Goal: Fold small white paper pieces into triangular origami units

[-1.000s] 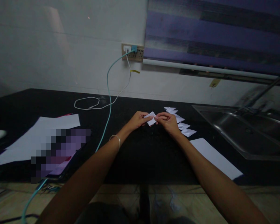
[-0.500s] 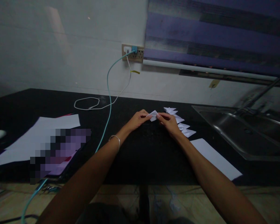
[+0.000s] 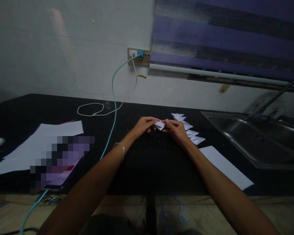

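Between my two hands is a small piece of folded white paper (image 3: 160, 125), lifted slightly above the black countertop. My left hand (image 3: 145, 126) pinches its left side with thumb and fingers, and a thin bracelet circles that wrist. On the opposite side, my right hand (image 3: 175, 129) grips the paper's right edge. Just beyond the right hand lies a row of several folded white paper pieces (image 3: 196, 139) with pointed ends, partly covered by the hand. A flat white paper sheet (image 3: 226, 166) rests beside my right forearm.
White sheets (image 3: 36, 143) lie at left, with a tablet-like device (image 3: 66, 174), its screen blurred, over them. A teal cable (image 3: 113, 127) and a white cable (image 3: 90, 103) run from a wall socket (image 3: 147, 58). A metal sink (image 3: 250, 150) is at right.
The folded paper has tilted in my fingers and now shows a different face, with its lower tip toward me. Both hands have shifted their fingers around it; the other papers stay put.
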`<state>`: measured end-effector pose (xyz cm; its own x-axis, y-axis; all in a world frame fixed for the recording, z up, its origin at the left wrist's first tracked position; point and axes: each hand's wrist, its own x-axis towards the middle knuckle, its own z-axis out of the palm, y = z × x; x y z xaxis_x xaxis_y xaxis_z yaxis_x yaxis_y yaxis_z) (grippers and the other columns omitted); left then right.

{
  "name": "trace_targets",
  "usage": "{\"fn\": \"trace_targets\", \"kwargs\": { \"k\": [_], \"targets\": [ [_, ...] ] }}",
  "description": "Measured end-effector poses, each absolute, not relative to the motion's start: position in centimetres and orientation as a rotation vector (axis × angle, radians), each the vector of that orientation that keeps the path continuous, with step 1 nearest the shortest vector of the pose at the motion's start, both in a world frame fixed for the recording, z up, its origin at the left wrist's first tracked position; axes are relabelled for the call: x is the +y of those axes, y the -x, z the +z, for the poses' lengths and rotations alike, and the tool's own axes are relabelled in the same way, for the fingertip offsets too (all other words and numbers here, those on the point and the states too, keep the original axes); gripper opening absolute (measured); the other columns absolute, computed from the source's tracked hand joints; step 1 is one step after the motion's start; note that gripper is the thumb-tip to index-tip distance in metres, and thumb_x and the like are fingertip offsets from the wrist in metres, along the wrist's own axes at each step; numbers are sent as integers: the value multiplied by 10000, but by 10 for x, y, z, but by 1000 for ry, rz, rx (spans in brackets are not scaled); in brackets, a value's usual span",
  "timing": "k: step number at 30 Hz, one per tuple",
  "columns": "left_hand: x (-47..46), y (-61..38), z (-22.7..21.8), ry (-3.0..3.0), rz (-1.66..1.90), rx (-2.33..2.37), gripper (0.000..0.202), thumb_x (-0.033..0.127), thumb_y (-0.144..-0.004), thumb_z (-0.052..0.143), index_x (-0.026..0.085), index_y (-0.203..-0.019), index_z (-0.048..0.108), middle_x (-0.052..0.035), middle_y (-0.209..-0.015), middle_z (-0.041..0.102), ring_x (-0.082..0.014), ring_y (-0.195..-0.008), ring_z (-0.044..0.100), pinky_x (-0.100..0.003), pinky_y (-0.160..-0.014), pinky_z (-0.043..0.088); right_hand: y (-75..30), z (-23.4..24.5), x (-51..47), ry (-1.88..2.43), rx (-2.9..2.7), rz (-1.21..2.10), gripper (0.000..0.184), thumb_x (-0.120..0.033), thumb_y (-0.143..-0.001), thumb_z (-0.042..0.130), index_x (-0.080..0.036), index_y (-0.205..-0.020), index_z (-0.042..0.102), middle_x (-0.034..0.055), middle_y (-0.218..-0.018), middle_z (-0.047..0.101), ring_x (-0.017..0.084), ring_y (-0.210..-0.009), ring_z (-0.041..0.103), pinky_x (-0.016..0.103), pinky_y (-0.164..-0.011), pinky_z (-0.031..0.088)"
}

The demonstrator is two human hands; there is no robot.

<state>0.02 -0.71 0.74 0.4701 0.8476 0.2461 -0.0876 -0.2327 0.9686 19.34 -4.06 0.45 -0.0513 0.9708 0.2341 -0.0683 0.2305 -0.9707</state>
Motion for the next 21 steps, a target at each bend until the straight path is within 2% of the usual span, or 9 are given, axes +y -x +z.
{"fn": "trace_targets", "kwargs": {
  "k": [2, 4, 7, 10, 16, 21],
  "targets": [
    [-7, 0, 7, -1549, 1030, 696, 446, 321, -782, 674, 128, -1182, 632, -91, -832, 702, -105, -598, 596, -185, -436, 358, -194, 3, -40, 989, -1312, 1068, 371, -479, -680, 762, -174, -891, 739, 66, -891, 725, 184, -768, 667, 297, -657, 581],
    [-8, 0, 7, -1514, 1032, 694, 528, 274, -753, 690, 124, -1248, 583, -76, -790, 699, -109, -583, 595, -187, -432, 358, -195, 2, -38, 995, -1316, 1024, 418, -452, -660, 785, -182, -971, 717, 51, -829, 730, 175, -698, 669, 310, -653, 582],
    [-7, 1, 8, -1526, 1011, 732, 439, 256, -738, 685, 90, -1143, 645, -69, -713, 685, -103, -540, 572, -193, -424, 350, -197, -1, -36, 1013, -1317, 989, 479, -427, -662, 788, -179, -1058, 683, 43, -781, 732, 165, -631, 668, 318, -650, 580],
    [-6, 2, 7, -1578, 1023, 783, 319, 264, -740, 676, 82, -1001, 703, -62, -650, 672, -85, -476, 527, -198, -417, 333, -199, -4, -34, 1046, -1314, 963, 428, -428, -657, 789, -156, -976, 703, 59, -793, 737, 183, -656, 681, 331, -666, 583],
    [-2, 3, 2, -1604, 1074, 785, 349, 288, -748, 679, 98, -1040, 704, -67, -646, 681, -103, -504, 560, -202, -453, 352, -197, -3, -37, 997, -1366, 1100, 466, -377, -645, 805, -188, -1056, 691, 58, -873, 750, 186, -693, 693, 358, -710, 589],
    [-3, 1, 4, -1640, 1027, 778, 356, 296, -742, 700, 94, -1035, 703, -90, -737, 705, -116, -568, 601, -206, -492, 393, -195, -1, -37, 1039, -1272, 1081, 398, -340, -648, 807, -178, -1004, 729, 75, -909, 749, 195, -720, 695, 372, -729, 589]
  ]
}}
